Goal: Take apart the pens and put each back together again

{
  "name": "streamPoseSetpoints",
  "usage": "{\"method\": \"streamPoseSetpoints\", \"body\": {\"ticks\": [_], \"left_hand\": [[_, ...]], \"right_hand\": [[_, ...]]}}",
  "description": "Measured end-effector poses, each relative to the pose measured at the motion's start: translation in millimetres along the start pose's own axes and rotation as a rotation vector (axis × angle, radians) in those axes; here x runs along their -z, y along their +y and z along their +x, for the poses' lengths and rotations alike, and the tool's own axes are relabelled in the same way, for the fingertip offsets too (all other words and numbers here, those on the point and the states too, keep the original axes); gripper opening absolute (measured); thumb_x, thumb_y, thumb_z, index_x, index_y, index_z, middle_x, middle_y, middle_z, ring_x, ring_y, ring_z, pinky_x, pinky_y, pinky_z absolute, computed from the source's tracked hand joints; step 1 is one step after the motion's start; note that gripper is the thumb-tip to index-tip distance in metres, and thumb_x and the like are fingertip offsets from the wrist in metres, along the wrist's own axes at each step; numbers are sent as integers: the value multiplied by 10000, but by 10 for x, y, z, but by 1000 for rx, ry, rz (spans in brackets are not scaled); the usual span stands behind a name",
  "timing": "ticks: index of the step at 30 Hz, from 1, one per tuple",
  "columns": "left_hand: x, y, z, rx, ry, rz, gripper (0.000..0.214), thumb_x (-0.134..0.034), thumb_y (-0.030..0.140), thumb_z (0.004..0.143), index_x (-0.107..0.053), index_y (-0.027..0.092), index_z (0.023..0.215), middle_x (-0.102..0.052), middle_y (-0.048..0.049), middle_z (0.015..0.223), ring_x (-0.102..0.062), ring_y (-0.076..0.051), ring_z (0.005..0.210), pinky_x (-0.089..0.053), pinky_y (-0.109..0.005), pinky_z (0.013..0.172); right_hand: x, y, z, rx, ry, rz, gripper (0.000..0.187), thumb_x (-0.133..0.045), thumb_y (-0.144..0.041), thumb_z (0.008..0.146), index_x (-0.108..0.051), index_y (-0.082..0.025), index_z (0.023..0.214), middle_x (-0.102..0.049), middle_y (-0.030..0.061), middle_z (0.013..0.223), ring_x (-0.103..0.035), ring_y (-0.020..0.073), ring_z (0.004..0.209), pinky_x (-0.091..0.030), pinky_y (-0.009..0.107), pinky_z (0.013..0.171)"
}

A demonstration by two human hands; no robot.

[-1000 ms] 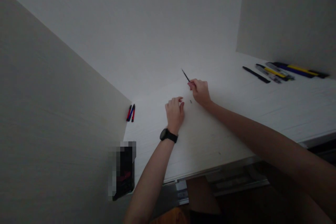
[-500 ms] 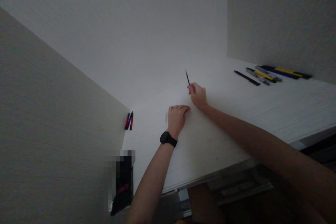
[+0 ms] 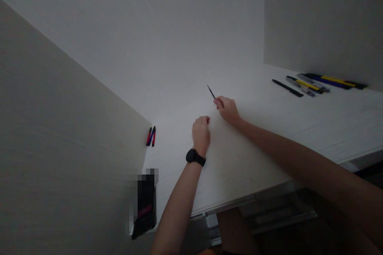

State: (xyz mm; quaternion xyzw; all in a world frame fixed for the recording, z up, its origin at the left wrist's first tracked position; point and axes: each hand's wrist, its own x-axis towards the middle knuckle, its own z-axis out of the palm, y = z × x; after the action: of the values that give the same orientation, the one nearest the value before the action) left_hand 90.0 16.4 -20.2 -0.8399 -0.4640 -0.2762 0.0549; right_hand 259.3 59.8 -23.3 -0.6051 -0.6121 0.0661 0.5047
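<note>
My right hand (image 3: 228, 110) rests on the white wood-grain desk (image 3: 254, 147), its fingers shut on a slim black pen (image 3: 211, 92) whose pointed end sticks out past the fingertips toward the back wall. Just to the lower left, my left hand (image 3: 201, 134) lies on the desk with curled fingers. It wears a black wristwatch (image 3: 195, 157). Whether the curled fingers hide anything cannot be seen. The two hands are close but apart.
A few red and blue markers (image 3: 151, 136) lie by the left wall. Several pens, some yellow and blue (image 3: 317, 84), and a black marker (image 3: 287, 87) lie along the back right. A dark, partly blurred object (image 3: 145, 203) stands at the left desk edge.
My left hand has gone from flat, outstretched fingers to curled ones, and the small item beside it is no longer visible. The right hand still holds the pen, now tilted more to the left.
</note>
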Motion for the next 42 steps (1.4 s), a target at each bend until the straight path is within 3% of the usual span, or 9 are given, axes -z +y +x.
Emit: {"method": "streamPoseSetpoints", "body": {"ticks": [3,7,16,21,30,42], "left_hand": [[10,-72,16,80,191,-103,275,-365,21,930,-574,185,999,-604,-81,973,-542,-212,959,-421,-343,848],[31,-181,57,199,355,-195,250,-335,60,945,-549,187,954,-563,-79,958,-533,-210,957,-411,-351,872],[94,-347,98,447,526,-110,196,-387,181,974,-582,194,983,-625,-81,997,-553,-227,981,-378,-363,894],[98,-335,100,486,543,-109,184,-395,174,965,-576,197,987,-643,-78,998,-556,-231,978,-374,-364,890],[75,-365,96,476,509,-125,200,-379,168,966,-576,195,951,-639,-74,991,-543,-226,968,-367,-359,892],[37,-350,106,356,403,-182,181,-428,184,969,-608,204,952,-650,-71,966,-561,-224,953,-382,-368,892]], "right_hand": [[0,-9,-9,73,-91,-23,297,-397,-305,990,-656,-160,974,-678,63,773,-571,193,733,-331,302,737],[-6,-40,-30,191,-224,-47,304,-396,-302,990,-661,-155,981,-685,75,816,-566,191,758,-321,292,733],[-29,-27,-35,291,-516,-57,284,-413,-277,977,-673,-163,992,-709,96,916,-575,195,818,-323,271,710],[-52,-4,-41,317,-598,-60,302,-429,-312,981,-693,-176,1034,-720,102,980,-595,208,883,-342,276,748],[-24,-56,-50,298,-615,-87,291,-444,-304,981,-699,-183,1054,-729,95,982,-610,204,883,-348,268,743],[-15,-77,-79,317,-595,-82,279,-449,-302,977,-699,-187,1025,-730,85,945,-612,197,836,-343,270,723]]}}
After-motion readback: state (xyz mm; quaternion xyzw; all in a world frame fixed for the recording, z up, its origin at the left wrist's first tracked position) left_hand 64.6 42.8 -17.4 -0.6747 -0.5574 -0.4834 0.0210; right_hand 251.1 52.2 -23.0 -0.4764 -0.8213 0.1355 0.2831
